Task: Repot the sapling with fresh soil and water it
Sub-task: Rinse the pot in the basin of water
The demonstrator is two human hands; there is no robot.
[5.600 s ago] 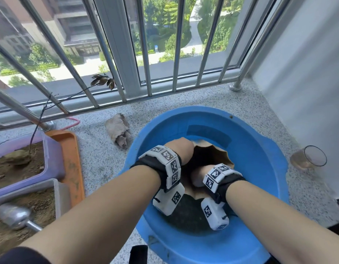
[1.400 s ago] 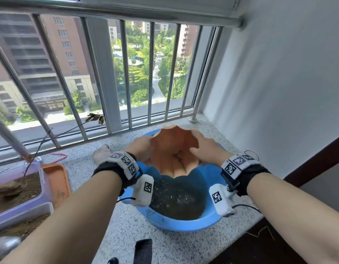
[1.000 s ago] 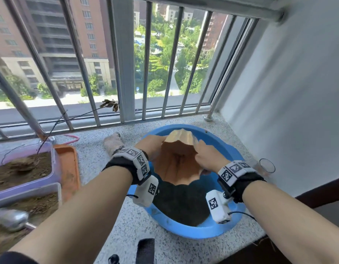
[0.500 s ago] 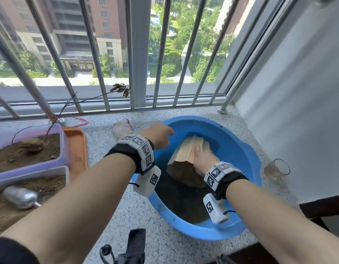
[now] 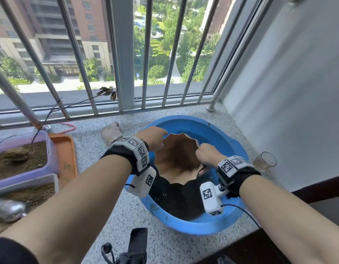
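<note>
My two forearms reach forward over a speckled stone surface (image 5: 115,212), each wrist wearing a black band with white coded marker blocks. Closest to me, a blue plastic basin (image 5: 191,223) sits on the surface, holding dark, dirty water. My left hand (image 5: 153,138) curls its fingers over the left rim of a terracotta-coloured pot (image 5: 179,161) with a scalloped edge; that grip is grasping the pot. My right hand (image 5: 207,155) is clenched around the pot's right rim, thumb tucked below. The pot is tilted with its open mouth facing me, held over the basin's water.

To my left, a metal scoop (image 5: 8,209) lies in a grey tray of soil (image 5: 37,195). Beyond it is a lilac tray (image 5: 50,161) of soil holding the sapling (image 5: 73,104), a thin bare stem with a few dried leaves leaning toward the railing. An orange tray (image 5: 66,159) stands beside it. A clear glass (image 5: 265,161) stands right of the basin, by the wall. Farther off, a crumpled cloth (image 5: 111,131), then steel railing bars (image 5: 119,54).
</note>
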